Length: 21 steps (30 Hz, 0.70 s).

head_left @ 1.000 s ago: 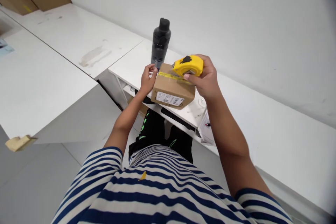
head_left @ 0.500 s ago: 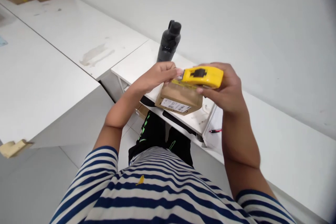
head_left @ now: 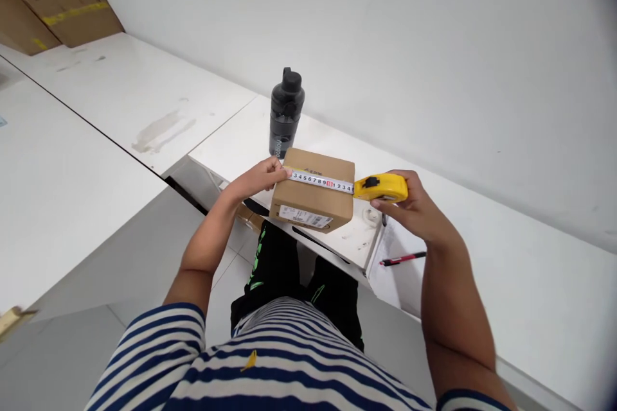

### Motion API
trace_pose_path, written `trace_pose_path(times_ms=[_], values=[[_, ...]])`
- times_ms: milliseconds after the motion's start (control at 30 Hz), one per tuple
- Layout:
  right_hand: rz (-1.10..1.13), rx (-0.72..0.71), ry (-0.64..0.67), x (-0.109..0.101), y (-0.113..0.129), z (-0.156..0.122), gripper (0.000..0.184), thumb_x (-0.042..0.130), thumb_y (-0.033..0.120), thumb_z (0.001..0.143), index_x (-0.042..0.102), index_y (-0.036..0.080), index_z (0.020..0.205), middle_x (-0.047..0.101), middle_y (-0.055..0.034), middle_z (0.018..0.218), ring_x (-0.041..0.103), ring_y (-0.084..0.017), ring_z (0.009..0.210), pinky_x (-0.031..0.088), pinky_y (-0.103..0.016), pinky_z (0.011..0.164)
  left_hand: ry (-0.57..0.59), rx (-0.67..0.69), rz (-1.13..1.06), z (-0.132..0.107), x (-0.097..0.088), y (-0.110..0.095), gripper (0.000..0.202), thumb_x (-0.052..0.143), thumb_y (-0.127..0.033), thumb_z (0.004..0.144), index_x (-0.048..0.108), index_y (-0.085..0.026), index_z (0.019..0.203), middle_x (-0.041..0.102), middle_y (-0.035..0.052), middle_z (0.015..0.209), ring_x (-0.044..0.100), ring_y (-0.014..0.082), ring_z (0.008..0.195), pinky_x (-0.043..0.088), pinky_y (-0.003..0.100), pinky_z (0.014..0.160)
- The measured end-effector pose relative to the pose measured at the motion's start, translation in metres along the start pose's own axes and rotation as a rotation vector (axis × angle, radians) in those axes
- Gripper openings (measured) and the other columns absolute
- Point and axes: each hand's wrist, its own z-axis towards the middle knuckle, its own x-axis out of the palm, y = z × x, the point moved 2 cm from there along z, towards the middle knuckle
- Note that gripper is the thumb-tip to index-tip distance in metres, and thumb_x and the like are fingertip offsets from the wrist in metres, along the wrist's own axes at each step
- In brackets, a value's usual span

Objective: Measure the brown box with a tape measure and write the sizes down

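Observation:
A small brown cardboard box [head_left: 313,202] with a white label on its front sits near the edge of the white desk [head_left: 506,270]. My left hand [head_left: 263,178] pinches the end of a white tape blade [head_left: 322,181] at the box's left top edge. The blade lies stretched across the box top. My right hand [head_left: 409,202] grips the yellow tape measure case [head_left: 380,187] just past the box's right edge.
A black bottle [head_left: 286,112] stands behind the box. A red pen [head_left: 402,259] lies on the desk right of the box. More white desks [head_left: 96,115] extend to the left, with cardboard boxes [head_left: 43,6] at the far left corner. My legs are under the desk.
The case was held above the box with both hands close together. Now the hands are apart, the blade is pulled out and laid across the box top.

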Motion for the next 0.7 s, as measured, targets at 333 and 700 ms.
trace_pose_path(times_ms=[333, 700], values=[[-0.053, -0.074, -0.089, 0.004, -0.002, 0.002, 0.057, 0.085, 0.048, 0.078, 0.053, 0.031, 0.121, 0.065, -0.0037, 0.112, 0.066, -0.020, 0.089, 0.059, -0.033, 0.068, 0.007, 0.023, 0.122, 0.012, -0.010, -0.005, 0.032, 0.061, -0.047, 0.090, 0.054, -0.020, 0.072, 0.052, -0.0012, 0.065, 0.049, 0.0115, 0.060, 0.038, 0.026, 0.058], [0.079, -0.306, -0.276, 0.034, 0.039, -0.111, 0.057, 0.087, 0.035, 0.079, 0.059, 0.039, 0.128, 0.073, -0.0055, 0.122, 0.072, -0.030, 0.115, 0.066, -0.051, 0.090, 0.006, 0.326, 0.018, -0.084, 0.097, -0.037, 0.045, 0.063, -0.066, 0.088, 0.055, -0.023, 0.078, 0.056, 0.0011, 0.076, 0.051, 0.0153, 0.070, 0.047, 0.032, 0.070]])
